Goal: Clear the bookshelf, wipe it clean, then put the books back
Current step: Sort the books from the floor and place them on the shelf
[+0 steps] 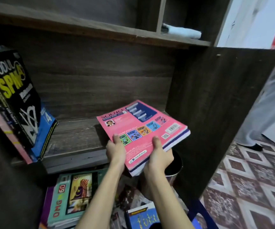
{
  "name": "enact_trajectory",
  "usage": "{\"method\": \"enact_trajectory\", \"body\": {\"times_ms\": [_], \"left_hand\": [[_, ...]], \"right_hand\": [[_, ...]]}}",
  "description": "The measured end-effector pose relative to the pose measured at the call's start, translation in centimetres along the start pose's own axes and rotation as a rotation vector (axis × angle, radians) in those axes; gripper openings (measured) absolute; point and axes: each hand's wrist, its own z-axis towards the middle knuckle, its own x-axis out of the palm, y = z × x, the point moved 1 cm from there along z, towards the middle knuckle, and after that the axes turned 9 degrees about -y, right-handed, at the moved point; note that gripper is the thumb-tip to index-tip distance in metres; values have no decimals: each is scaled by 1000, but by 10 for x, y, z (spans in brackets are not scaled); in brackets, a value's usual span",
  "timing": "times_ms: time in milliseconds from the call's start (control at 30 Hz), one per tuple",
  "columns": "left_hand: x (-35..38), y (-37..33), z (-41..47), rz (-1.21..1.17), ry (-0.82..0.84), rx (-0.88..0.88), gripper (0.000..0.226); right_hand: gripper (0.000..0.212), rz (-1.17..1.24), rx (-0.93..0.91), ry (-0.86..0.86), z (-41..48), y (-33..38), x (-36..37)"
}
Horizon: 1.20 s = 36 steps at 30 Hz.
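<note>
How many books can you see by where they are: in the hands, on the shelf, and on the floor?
In the hands: 1 pink book, with more pages stacked under it that I can't count
Leaning on the shelf: 3 clear ones (black SPM book, blue book, pale pink book)
On the floor: 2 (teal book, blue book with yellow writing)
Total: 6 clear books

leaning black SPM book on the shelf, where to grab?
Take the black book by its open front edge, coming from the right, where the shelf is bare. It leans left against other books, so its left side is blocked.
</note>
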Motion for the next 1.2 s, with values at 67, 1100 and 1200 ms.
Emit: {"method": "enact_trajectory", "body": {"times_ms": [67,1100,1200], "left_hand": [[3,9,5,110,8,-23,38],[1,31,21,81,294,-171,29],[1,31,20,89,284,-155,27]], "right_hand": [[15,-3,95,-102,9,-12,-7],[92,-249,308,-178,56,-49,14],[89,-831,-304,-208,75,-22,6]]}}
